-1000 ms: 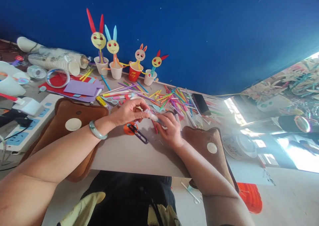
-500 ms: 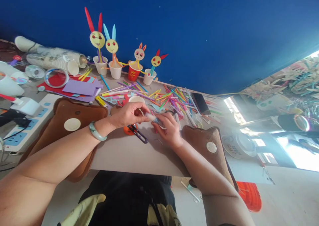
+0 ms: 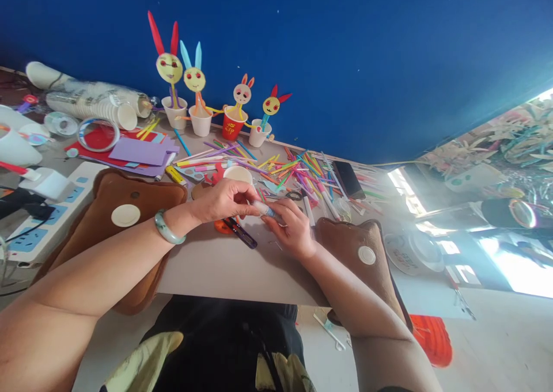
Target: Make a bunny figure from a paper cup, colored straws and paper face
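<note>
Over the table in front of me, my left hand point(image 3: 227, 199) pinches one end of a small translucent tube point(image 3: 264, 209) with a whitish end. The fingers of my right hand point(image 3: 291, 225) are closed round its other end, which they partly cover. Just below my hands a dark utility knife point(image 3: 242, 232) lies on the table, beside an orange item point(image 3: 222, 227) partly hidden by my left hand. Behind my fingers stands a white paper cup point(image 3: 238, 175). Scissors point(image 3: 294, 196) lie partly hidden behind my right hand.
Several rabbit-faced figures in paper cups point(image 3: 201, 121) line the blue wall. Coloured pipe cleaners and sticks point(image 3: 298, 170) are strewn before them. Brown cushions point(image 3: 142, 231) flank my arms. A power strip point(image 3: 52, 222) lies left, a phone point(image 3: 349, 179) right.
The tube has turned slightly between my hands, and more of its whitish end shows. My fingers have shifted a little; both hands still hold it in about the same place.
</note>
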The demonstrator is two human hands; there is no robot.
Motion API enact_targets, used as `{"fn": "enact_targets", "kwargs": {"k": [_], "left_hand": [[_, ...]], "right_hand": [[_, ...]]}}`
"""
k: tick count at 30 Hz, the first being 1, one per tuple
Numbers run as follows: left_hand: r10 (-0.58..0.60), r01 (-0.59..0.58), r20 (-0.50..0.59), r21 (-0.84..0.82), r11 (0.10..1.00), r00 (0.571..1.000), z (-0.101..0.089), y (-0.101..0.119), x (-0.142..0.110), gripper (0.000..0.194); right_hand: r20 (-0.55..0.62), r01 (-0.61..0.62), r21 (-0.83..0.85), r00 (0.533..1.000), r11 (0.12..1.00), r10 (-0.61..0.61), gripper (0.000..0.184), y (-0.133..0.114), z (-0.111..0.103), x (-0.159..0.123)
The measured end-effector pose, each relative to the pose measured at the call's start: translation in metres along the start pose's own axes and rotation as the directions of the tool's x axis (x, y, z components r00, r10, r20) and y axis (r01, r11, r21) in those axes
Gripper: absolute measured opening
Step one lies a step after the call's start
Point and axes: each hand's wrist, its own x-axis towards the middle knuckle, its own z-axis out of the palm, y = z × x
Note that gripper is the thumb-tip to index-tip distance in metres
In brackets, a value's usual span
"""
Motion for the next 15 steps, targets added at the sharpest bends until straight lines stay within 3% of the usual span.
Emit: {"fn": "enact_targets", "kwargs": {"k": [10,13,15], "left_hand": [[0.067,-0.064,-0.015,0.123,0.990,0.998,0.001,-0.001,-0.001,0.037],[0.065,-0.062,-0.019,0.141,0.988,0.998,-0.001,0.002,-0.003,0.040],[0.090,-0.078,-0.077,0.147,0.986,0.993,-0.007,0.005,-0.002,0.045]], "right_hand": [[0.001,-0.059,0.068,0.998,0.996,0.059,0.021,-0.012,0.000,0.003],[0.036,-0.074,0.020,0.997,0.997,0.073,0.021,-0.009,-0.007,0.007],[0.021,-0.113,-0.068,0.993,0.991,0.115,0.021,-0.003,-0.014,0.011]]}}
